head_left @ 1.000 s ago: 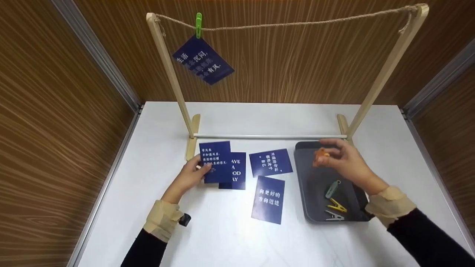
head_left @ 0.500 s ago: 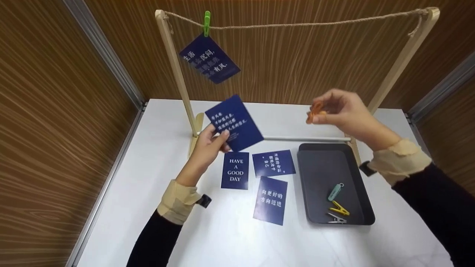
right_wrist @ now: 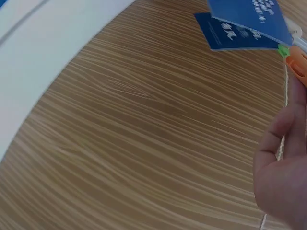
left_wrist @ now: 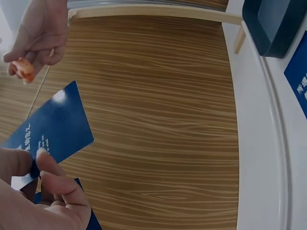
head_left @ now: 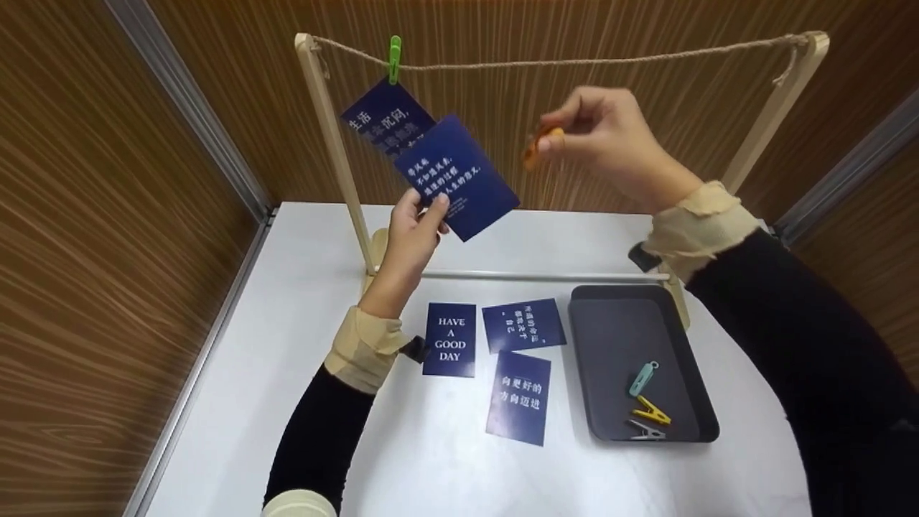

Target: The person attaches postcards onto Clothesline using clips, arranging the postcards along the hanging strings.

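My left hand (head_left: 416, 233) pinches a dark blue printed card (head_left: 459, 179) by its lower left edge, thumb on the printed face. The card is tilted and raised below the twine (head_left: 546, 63). In the head view it overlaps another blue card (head_left: 388, 115), which hangs from the twine by a green clothespin (head_left: 394, 60). To the right, my right hand (head_left: 610, 140) pinches an orange clothespin (head_left: 535, 149) between thumb and fingers, apart from the held card. The left wrist view shows the same card (left_wrist: 57, 124) and the orange clothespin (left_wrist: 24, 70).
A wooden frame (head_left: 334, 158) carries the twine, with a white rod (head_left: 531, 275) low across it. Blue cards (head_left: 449, 341) lie on the white table. A dark grey tray (head_left: 610, 330) at right holds a teal clothespin (head_left: 644, 379), a yellow one and a grey one.
Both hands have risen from the table toward the twine, carrying the card and the orange clothespin. The right hand has also moved left, away from the tray; the card has turned aslant.
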The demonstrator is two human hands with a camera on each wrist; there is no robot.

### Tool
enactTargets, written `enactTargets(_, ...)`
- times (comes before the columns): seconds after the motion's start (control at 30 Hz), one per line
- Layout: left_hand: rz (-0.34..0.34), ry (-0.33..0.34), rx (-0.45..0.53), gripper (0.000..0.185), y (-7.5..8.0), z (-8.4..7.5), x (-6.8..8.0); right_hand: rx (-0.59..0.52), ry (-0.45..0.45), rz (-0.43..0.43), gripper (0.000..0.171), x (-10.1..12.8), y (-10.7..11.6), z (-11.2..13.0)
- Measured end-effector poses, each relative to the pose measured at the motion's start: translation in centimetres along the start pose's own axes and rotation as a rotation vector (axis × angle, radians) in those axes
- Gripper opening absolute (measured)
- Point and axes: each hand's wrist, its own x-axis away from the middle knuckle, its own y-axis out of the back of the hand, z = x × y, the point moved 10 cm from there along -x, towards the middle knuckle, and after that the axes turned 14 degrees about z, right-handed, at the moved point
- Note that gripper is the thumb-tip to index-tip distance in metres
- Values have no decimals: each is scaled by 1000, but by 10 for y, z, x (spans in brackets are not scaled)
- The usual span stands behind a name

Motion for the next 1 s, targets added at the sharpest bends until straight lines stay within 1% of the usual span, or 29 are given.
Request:
enactTargets(0.13,-24,16,-6,20,2,-4,-13,-81,90,-64,19,-27,5,17)
enactTargets(0.17,-27,21,-4,20,2,-4,-17,-78,111,-78,18,-34,5,23)
enactTargets(0.23,-31,33,10,20,2,-3,-23,-37,139,-104,18,-45,4,35)
enactTargets(0.33,-34,49,38,20,0,0,-31,98,141,-141,17,-59,-1,49)
enactTargets(0.47,-31,65,55,21,-2,5,-38,231,100,-194,15,-71,-4,50)
enactTargets(0.53,-27,68,56,23,-3,7,-40,223,89,-223,15,-77,-4,46)
enactTargets(0.7,-16,46,88,27,-7,7,-44,178,85,-347,14,-80,5,42)
enactTargets(0.77,-11,37,105,28,-8,6,-45,202,72,-388,13,-77,8,42)
enactTargets(0.87,-3,38,102,29,-9,6,-48,272,39,-411,13,-73,8,43)
enactTargets(0.93,-2,40,90,29,-9,6,-49,321,9,-404,15,-72,6,43)
enactTargets(1.0,-1,43,75,28,-9,6,-50,334,-6,-392,17,-72,4,41)
